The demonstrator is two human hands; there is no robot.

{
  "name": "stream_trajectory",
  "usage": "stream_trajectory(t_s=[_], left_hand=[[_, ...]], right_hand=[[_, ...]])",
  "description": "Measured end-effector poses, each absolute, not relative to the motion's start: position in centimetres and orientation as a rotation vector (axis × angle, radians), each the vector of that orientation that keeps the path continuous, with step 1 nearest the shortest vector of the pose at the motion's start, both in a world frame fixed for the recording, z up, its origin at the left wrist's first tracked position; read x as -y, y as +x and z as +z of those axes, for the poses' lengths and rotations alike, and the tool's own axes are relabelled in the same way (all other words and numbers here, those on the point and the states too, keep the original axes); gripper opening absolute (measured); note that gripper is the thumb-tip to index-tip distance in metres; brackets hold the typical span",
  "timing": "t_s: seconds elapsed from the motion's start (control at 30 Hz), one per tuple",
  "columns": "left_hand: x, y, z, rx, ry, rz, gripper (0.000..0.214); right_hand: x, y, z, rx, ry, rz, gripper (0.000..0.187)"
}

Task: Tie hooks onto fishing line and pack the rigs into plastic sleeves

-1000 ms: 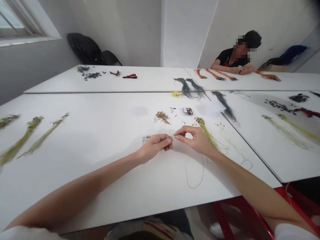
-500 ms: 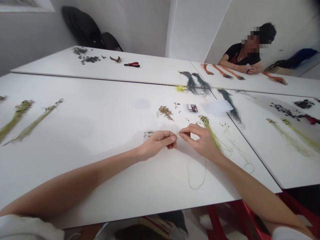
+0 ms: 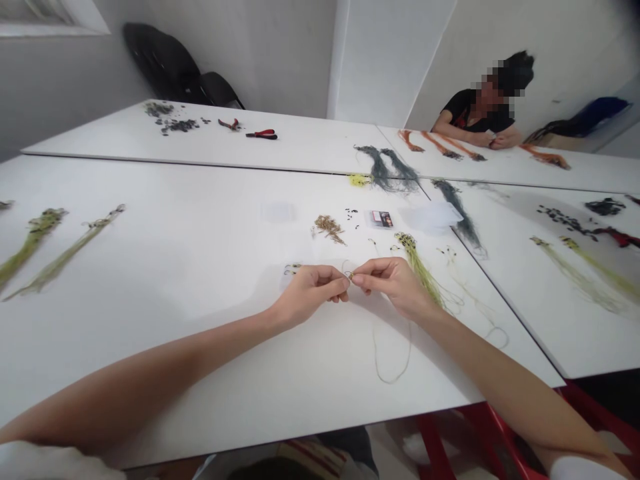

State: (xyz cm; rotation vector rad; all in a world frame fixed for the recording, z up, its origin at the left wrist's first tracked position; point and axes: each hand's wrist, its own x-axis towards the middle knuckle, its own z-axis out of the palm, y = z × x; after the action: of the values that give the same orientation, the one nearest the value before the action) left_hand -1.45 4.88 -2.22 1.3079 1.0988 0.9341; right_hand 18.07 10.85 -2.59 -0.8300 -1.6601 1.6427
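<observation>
My left hand (image 3: 323, 288) and my right hand (image 3: 387, 283) meet over the table, both closed in a pinch with fingertips almost touching. Between them is a tiny dark hook-like piece on thin fishing line; its exact shape is too small to make out. A pale loop of fishing line (image 3: 393, 382) hangs or lies below my right hand. Partly behind my left hand sits a small clear tray (image 3: 291, 269) with hooks in it. Beyond my right hand lies a bundle of yellow-green lines (image 3: 423, 270) with dark hooks at its top.
Farther back are a pile of small brown pieces (image 3: 329, 228), a labelled box (image 3: 380, 219), a clear plastic bag (image 3: 435, 215) and grey line bundles (image 3: 380, 168). Red-handled pliers (image 3: 263, 134) lie on the far table. Across it sits another person (image 3: 480, 113). Green line bundles (image 3: 75, 253) lie left.
My hands have drawn closer together, and my right hand has moved slightly down and left. The small piece now shows between the fingertips. The view has shifted slightly.
</observation>
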Motion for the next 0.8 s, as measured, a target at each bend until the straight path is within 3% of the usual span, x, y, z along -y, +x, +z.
stream_trajectory(t_s=[0.8], left_hand=[[-4.47, -1.28, -1.67, -1.390, 1.659, 1.053, 0.017]], right_hand=[[-10.22, 17.61, -2.65, 1.666, -0.750, 1.887, 0.015]])
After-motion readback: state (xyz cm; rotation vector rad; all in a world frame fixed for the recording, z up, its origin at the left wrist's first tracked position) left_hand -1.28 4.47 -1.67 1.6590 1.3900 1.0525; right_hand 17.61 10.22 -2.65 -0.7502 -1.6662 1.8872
